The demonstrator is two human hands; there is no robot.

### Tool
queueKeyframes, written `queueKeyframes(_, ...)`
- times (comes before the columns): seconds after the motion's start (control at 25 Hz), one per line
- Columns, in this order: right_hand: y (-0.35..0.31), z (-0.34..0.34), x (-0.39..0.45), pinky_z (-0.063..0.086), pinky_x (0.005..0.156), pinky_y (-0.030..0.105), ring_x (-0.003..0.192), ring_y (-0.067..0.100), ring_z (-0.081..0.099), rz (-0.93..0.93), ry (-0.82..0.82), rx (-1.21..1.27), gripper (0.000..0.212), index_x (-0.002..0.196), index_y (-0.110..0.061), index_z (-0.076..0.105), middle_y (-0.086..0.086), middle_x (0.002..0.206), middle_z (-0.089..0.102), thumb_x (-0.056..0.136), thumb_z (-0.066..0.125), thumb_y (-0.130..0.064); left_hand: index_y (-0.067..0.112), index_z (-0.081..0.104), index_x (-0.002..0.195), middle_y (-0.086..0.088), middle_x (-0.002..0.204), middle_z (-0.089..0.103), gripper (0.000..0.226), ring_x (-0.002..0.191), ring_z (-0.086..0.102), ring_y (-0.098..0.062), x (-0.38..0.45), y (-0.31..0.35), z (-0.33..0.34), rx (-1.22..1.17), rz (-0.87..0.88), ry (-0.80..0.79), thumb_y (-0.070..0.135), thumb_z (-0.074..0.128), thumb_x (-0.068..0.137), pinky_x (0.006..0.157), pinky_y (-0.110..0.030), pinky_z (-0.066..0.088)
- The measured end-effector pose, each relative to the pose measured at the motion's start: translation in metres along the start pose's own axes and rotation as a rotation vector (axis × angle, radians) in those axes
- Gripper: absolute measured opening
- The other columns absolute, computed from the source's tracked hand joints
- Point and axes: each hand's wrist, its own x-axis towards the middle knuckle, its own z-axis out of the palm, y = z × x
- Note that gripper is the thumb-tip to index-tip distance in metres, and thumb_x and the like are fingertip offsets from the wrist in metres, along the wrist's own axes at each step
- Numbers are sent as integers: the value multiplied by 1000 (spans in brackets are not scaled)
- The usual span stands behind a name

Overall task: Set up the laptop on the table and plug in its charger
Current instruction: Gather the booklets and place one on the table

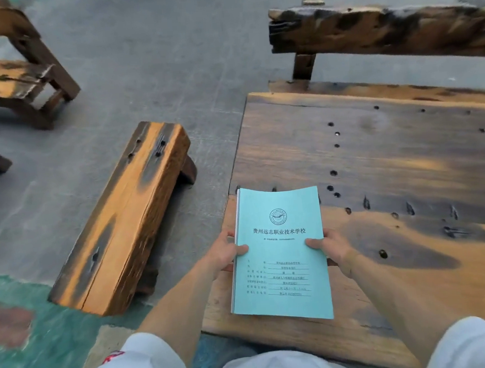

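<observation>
I held the thin turquoise paper booklet (280, 253) in my left hand (223, 253) and right hand (332, 249) — long axis pointing away, over the worn wooden table (392, 154) — no laptop or charger visible.

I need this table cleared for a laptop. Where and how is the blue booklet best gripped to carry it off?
Probably as now: by its two long edges near mid-height, one hand from each side. The left hand and right hand pinch the booklet, thumbs on the cover. It is thin and floppy, its far edge already curling, so two-sided support should keep it flat above the table.
</observation>
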Motion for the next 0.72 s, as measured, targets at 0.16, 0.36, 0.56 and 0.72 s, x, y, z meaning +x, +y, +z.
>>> queueKeyframes(0.16,16,25,9,56,90,47,98,32,70,77,45,15,28,117,-7,61,13,114,71,89,64,-7,14,43,125,-12,120,67,40,92,71,-21,17,-16,-10,15,-6,-22,6,65,92,60,-22,54)
queueKeyframes(0.36,38,50,26,54,93,48,99,33,68,138,115,11,33,119,-2,59,15,116,69,87,66,-6,11,41,118,-14,120,63,40,96,67,-27,38,-40,-12,47,-23,2,0,67,89,80,-37,58)
queueKeyframes(0.56,52,61,38,53,93,50,99,34,68,195,165,6,32,118,-5,59,14,115,69,86,65,-8,10,42,116,-16,118,65,37,102,67,-32,58,-46,-11,118,-63,12,2,66,89,92,-49,55)
queueKeyframes(0.72,53,59,45,54,91,41,98,28,67,206,188,-88,29,115,-12,60,9,115,69,86,66,-15,14,44,124,-11,115,68,42,100,69,-28,66,-43,-11,200,-100,21,6,66,89,90,-46,57)
